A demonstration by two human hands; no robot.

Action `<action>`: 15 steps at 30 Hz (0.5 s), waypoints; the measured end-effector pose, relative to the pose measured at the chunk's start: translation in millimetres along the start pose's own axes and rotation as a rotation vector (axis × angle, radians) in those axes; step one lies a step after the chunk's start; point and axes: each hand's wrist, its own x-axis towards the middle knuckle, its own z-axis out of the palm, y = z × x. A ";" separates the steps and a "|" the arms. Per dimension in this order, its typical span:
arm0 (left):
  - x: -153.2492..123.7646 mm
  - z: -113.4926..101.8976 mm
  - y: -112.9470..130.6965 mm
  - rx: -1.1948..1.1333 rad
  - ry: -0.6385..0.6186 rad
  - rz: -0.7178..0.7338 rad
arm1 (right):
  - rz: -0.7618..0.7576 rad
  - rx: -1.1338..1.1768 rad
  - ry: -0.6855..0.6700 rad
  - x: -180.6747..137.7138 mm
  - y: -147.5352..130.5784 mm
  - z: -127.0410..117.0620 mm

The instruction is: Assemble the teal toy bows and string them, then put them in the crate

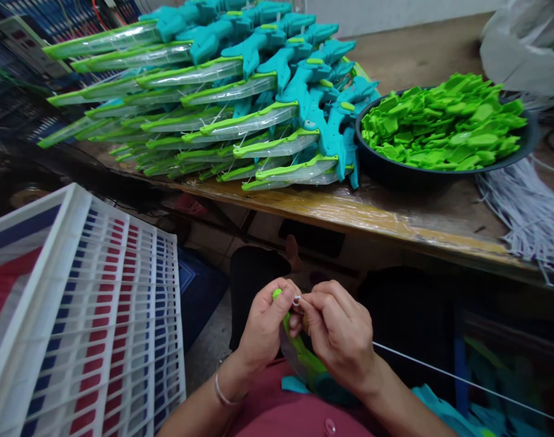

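Note:
My left hand (264, 325) grips the green tip of a toy piece (299, 355) with a clear blade and teal handle, held over my lap. My right hand (338, 334) pinches a thin white string (441, 370) at a small loop by that tip; the string runs off to the lower right. On the wooden table (350, 212) ahead lies a big stack of the same toys (222, 103), green-edged clear blades with teal handles. A dark bowl (395, 173) holds several small green plastic parts (445, 121).
A white slatted crate (99, 303) with red and blue inside stands at my left. A bundle of white strings (532, 218) lies at the table's right edge. A white plastic bag (527, 42) sits at the back right. Blue crates (53, 18) stand at the far left.

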 end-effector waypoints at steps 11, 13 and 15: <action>0.0 0.5 0.6 0.000 -0.031 0.013 | 0.046 0.051 0.021 4.3 -3.9 -8.5; -0.4 0.8 0.9 0.008 -0.034 0.019 | 0.057 0.054 0.019 3.3 -4.9 -9.4; -0.9 1.2 1.0 0.014 -0.039 0.027 | 0.067 0.059 0.016 1.9 -6.2 -10.3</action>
